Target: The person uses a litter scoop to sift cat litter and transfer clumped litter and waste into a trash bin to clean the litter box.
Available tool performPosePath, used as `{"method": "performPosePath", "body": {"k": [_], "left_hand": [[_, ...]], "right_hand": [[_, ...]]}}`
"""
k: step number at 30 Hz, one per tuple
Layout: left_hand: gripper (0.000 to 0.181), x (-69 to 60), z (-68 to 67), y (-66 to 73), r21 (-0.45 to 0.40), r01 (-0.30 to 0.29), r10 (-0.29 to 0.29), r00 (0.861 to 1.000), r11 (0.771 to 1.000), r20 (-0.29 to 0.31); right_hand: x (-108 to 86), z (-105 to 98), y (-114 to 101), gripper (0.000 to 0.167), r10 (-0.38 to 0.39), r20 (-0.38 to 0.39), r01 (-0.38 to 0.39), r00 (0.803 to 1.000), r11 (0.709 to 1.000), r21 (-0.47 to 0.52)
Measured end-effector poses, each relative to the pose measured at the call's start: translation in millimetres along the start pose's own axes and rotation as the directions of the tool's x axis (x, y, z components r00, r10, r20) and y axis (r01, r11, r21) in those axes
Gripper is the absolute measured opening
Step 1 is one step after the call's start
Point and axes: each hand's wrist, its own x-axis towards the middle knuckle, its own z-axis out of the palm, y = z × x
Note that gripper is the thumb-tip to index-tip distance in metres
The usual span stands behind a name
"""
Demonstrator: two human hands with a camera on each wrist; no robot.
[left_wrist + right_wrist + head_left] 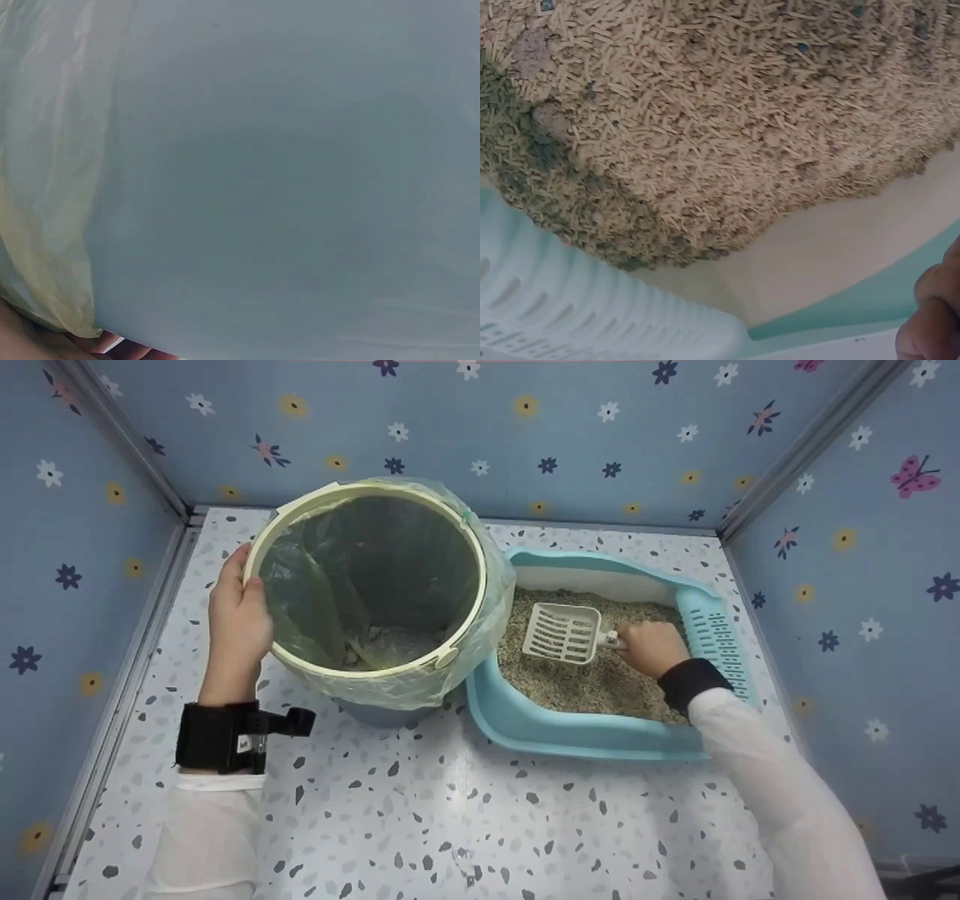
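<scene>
My left hand grips the left side of a trash bin at its pale yellow rim, with the thumb near the edge. A thin yellowish bag lines the bin and hangs over its outside; some greyish clumps lie at the bottom. In the left wrist view, the grey-blue bin wall fills most of the picture. My right hand holds a white slotted litter scoop by its handle, above the litter in a blue litter box. The scoop's slots look free of clumps.
The litter box stands right beside the bin, with a perforated ledge on its right side. Clumps show in the litter in the right wrist view. Flowered blue panels enclose the speckled white surface at the back and sides.
</scene>
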Motion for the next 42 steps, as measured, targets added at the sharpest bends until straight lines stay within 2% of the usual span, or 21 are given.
{"method": "performPosePath", "body": {"k": [9, 13, 17, 24, 32, 36, 42], "left_hand": [[0.050, 1.6, -0.4, -1.6, 0.015, 0.016, -0.016, 1.000, 1.000, 0.010], [0.050, 0.9, -1.0, -0.4, 0.010, 0.027, -0.027, 1.000, 1.000, 0.004], [0.050, -0.5, -1.2, 1.0, 0.006, 0.024, -0.025, 1.000, 1.000, 0.003], [0.050, -1.6, -1.8, 1.0, -0.011, 0.025, -0.025, 1.000, 1.000, 0.007], [0.050, 0.2, 0.2, -1.9, -0.006, 0.006, -0.006, 1.000, 1.000, 0.003], [0.050, 1.5, 0.4, -2.9, -0.004, 0.005, -0.005, 1.000, 1.000, 0.001], [0.049, 1.7, -0.2, -1.8, 0.009, 0.016, -0.016, 1.000, 1.000, -0.006]], "right_hand": [[4.6, 12, 0, 0.017, 0.001, 0.066, -0.004, 0.998, 0.999, 0.045], [11.3, 6, -3, 0.017, -0.009, 0.129, 0.005, 0.992, 1.000, 0.029], [22.8, -4, -9, 0.017, -0.024, 0.177, 0.031, 0.984, 0.999, -0.033], [44.3, -19, -34, 0.021, -0.034, 0.224, 0.056, 0.974, 0.994, -0.093], [60.0, -19, -62, 0.030, 0.032, 0.251, 0.003, 0.967, 0.991, -0.137], [65.7, -12, -72, 0.025, 0.064, 0.268, -0.028, 0.961, 0.990, -0.136], [67.0, -2, -78, 0.023, 0.092, 0.247, -0.066, 0.965, 0.992, -0.111]]}}
